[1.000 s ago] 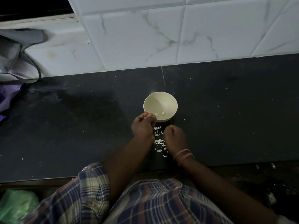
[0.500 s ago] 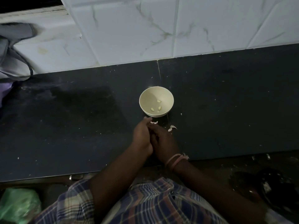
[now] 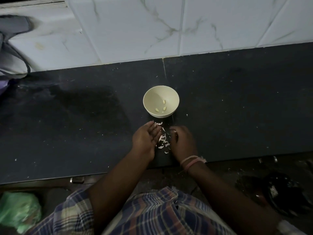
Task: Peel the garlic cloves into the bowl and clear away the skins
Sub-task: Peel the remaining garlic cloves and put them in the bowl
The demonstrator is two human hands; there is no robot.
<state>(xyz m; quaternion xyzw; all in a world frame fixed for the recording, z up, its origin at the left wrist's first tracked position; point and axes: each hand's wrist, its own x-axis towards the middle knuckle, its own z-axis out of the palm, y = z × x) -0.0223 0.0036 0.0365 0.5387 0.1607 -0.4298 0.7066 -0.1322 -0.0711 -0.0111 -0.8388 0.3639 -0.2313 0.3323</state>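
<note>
A small cream bowl (image 3: pixel 147 92) stands on the black counter and holds three peeled garlic cloves (image 3: pixel 164 102). Just in front of it lies a loose pile of papery garlic skins (image 3: pixel 162 140). My left hand (image 3: pixel 146 138) stands on its edge at the left of the pile, fingers fairly straight and touching the skins. My right hand (image 3: pixel 182 141) rests on the counter at the right of the pile, fingers loosely cupped toward it. Neither hand visibly holds anything.
The black counter (image 3: pixel 67 133) carries scattered skin flecks and ends at a white tiled wall (image 3: pixel 135 31). Grey cloth (image 3: pixel 11 53) lies at the far left. Below the counter's front edge are a green plastic bag (image 3: pixel 18 211) and a dark object (image 3: pixel 279 192).
My left hand left the bowl, where a third clove now lies. Both hands closed together over the skins, then parted, so the pile shows between them.
</note>
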